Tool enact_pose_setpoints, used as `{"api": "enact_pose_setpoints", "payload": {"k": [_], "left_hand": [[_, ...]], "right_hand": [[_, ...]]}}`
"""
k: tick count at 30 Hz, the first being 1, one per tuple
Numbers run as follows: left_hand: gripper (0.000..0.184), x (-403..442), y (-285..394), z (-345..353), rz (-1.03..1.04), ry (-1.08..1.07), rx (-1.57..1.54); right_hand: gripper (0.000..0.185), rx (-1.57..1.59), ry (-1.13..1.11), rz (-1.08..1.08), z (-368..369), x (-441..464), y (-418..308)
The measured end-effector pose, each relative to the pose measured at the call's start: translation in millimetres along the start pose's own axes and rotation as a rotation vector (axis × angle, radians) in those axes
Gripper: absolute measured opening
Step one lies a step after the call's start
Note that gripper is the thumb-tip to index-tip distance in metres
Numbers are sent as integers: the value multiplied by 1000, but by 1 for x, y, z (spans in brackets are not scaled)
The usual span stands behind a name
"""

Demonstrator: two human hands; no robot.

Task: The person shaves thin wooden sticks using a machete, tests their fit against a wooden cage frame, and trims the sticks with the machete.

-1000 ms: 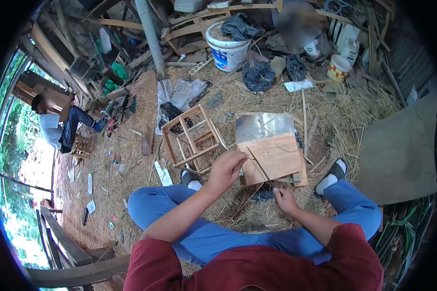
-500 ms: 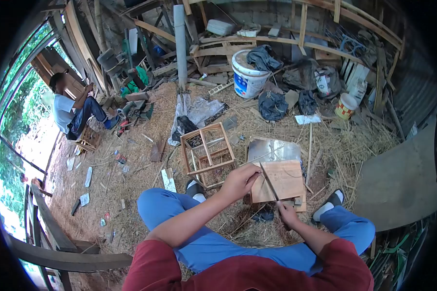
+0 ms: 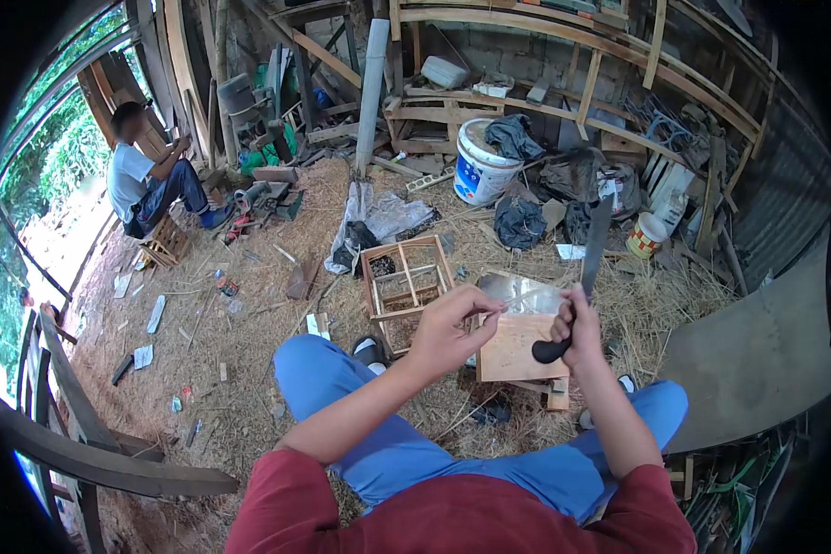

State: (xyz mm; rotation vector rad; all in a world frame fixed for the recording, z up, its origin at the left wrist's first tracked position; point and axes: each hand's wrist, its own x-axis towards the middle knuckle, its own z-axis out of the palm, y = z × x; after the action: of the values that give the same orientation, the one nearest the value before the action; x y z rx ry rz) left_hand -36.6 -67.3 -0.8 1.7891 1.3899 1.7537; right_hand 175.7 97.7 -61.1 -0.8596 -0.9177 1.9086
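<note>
My right hand is closed around the black handle of a machete, its blade pointing up and away from me. My left hand pinches a thin pale strip between thumb and fingertips. The strip reaches toward my right hand; whether its far end touches those fingers I cannot tell. Below both hands lies a flat wooden board, with a shiny metal sheet just behind it. To the left of the board stands a small wooden frame with crossbars.
A white bucket with a black bag on top stands behind, near black plastic bags and a small yellow-red bucket. At the left another person sits on a wooden crate. Straw and shavings cover the ground.
My right hand has lifted the machete off the board and turned its blade upward. My left hand has moved slightly right, and the strip now shows plainly. The view has shifted a little.
</note>
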Motion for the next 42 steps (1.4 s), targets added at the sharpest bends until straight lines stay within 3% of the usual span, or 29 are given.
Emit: {"api": "enact_pose_setpoints", "payload": {"k": [5, 11, 13, 18, 21, 24, 26, 30, 31, 35, 42], "left_hand": [[12, -42, -6, 16, -138, -72, -81], [10, -58, 18, 15, -22, -49, 22], [10, -74, 28, 21, -72, 127, -140], [10, -113, 27, 38, -139, 184, -244], [10, -135, 18, 45, -288, 166, -401], [10, -151, 7, 49, -289, 66, -336], [9, -156, -3, 51, -420, -117, -358], [25, -151, -8, 65, -540, -246, -363], [33, -146, -12, 68, -476, -331, -320], [30, -129, -10, 86, -465, -420, -204], [20, -123, -7, 120, -524, -392, -423]], "right_hand": [[19, 69, 39, -78, 7, -31, -30], [18, -93, 139, -114, -2, -69, -9], [22, -198, 191, -125, -2, -73, 2], [27, -87, 145, -90, 5, -80, 10], [26, 22, 64, -62, -2, -83, 15], [23, 5, 59, -66, -12, -93, 18], [22, -5, 87, -96, -19, -102, 20], [19, -58, 150, -133, -33, -118, 22], [19, -55, 154, -134, -37, -120, 23], [20, -30, 151, -126, -47, -125, 29], [21, -90, 97, -133, -47, -131, 28]]}}
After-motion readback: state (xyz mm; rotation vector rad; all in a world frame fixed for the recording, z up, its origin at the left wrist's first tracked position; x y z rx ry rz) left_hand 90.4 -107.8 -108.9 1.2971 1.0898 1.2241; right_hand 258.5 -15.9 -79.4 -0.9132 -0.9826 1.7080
